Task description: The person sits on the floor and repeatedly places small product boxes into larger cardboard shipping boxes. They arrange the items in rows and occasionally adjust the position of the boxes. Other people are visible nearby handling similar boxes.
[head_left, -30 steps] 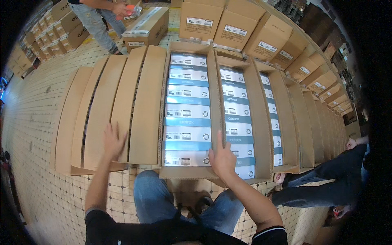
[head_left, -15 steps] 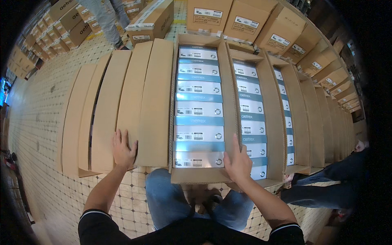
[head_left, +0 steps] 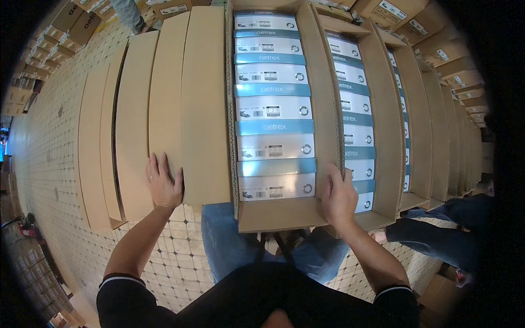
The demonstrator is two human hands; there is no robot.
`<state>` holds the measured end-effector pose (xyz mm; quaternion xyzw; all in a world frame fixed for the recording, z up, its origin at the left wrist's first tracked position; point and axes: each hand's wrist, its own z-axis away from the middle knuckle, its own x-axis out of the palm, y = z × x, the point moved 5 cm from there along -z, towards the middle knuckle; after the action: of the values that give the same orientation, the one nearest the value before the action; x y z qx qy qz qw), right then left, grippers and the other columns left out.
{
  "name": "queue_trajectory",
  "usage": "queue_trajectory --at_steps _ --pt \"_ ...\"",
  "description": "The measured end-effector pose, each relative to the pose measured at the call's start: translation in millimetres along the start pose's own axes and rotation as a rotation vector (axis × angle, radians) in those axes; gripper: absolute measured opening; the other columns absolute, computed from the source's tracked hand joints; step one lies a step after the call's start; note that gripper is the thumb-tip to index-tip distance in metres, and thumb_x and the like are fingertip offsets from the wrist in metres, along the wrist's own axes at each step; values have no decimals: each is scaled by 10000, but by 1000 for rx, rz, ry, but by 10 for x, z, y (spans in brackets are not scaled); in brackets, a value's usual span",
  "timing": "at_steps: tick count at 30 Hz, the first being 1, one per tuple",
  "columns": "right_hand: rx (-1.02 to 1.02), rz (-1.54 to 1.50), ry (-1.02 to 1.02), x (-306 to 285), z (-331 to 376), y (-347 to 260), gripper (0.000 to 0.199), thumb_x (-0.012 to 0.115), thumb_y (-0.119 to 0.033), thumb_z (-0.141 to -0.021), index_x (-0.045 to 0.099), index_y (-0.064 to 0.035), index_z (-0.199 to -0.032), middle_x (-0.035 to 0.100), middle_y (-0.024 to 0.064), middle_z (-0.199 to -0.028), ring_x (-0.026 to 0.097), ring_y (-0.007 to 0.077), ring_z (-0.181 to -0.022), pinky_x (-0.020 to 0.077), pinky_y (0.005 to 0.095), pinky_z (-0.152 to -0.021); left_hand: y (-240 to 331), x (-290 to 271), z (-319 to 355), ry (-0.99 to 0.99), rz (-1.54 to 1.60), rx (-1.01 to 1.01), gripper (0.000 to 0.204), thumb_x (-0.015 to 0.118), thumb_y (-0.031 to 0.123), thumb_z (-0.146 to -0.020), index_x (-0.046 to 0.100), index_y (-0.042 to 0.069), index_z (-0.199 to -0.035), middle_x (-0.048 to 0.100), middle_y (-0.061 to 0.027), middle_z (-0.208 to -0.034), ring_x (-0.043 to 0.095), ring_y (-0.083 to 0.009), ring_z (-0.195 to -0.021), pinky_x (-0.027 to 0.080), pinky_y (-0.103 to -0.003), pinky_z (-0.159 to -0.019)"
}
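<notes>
An open cardboard carton stands before me, holding a column of white shoe boxes with blue-teal lids. My right hand is closed round the upper edge of its right-hand flap, near the front corner. On the left, my left hand lies with fingers spread on a folded-out cardboard flap. Beside it, the carton's wide left flap reaches up to the box opening.
More open cartons stand in a row to the right, the nearest with similar shoe boxes. Closed cartons are stacked behind them. Another person's jeans-clad legs are at the right; another leg stands far left on the tiled floor.
My view has tipped nearer, so the cartons sit higher in it. The right hand has gone from a pointing finger at the flap to fingers curled round its edge. My left hand stays on the cardboard.
</notes>
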<state>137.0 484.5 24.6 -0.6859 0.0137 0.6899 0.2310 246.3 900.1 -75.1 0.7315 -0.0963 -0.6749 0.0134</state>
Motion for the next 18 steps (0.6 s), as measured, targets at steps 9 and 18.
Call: queue_trajectory --at_steps 9,18 --pt "3 -19 -20 25 4 20 369 565 -105 -904 549 -143 -1271 549 196 -1044 624 420 -795 514 500 -667 -51 48 2 45 99 43 636 556 355 -911 383 35 -1433 281 -277 -1502 251 -448 -1386 189 -532 -1133" --pt "39 -2 -57 18 -42 33 386 561 -75 -884 542 -156 -1261 540 202 -1078 620 418 -796 520 487 -670 1 -10 -28 -4 58 24 662 538 395 -910 372 51 -1451 268 -272 -1515 236 -441 -1402 175 -528 -1144"
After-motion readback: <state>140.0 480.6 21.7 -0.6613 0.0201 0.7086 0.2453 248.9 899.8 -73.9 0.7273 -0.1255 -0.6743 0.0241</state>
